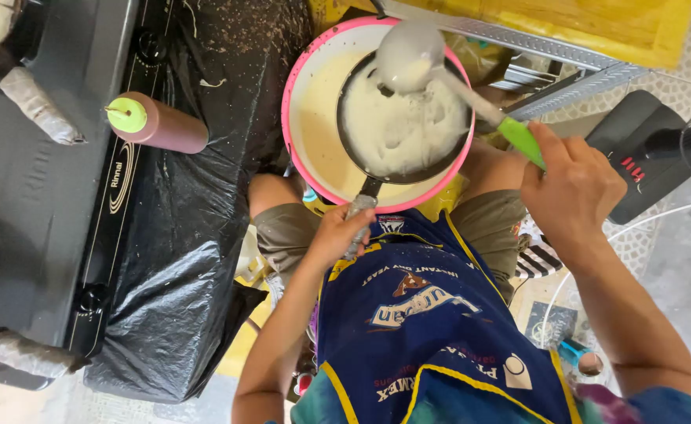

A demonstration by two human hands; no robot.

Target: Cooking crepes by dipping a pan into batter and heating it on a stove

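Observation:
My left hand (337,232) grips the foil-wrapped handle of a small black pan (408,129), held over a pink-rimmed bowl (302,86) of pale batter. White batter covers the pan's inside. My right hand (571,192) holds the green handle of a ladle (408,55), whose batter-coated cup hangs above the pan's far edge. I sit with the bowl in front of my knees and wear a blue apron (424,314) with yellow trim.
A gas stove (55,180) stands at the left, with a brown squeeze bottle (161,123) with a green cap lying beside it on a black plastic sheet (188,235). A black fan base (643,149) and white wire guard sit at the right. A yellow board (596,23) lies beyond the bowl.

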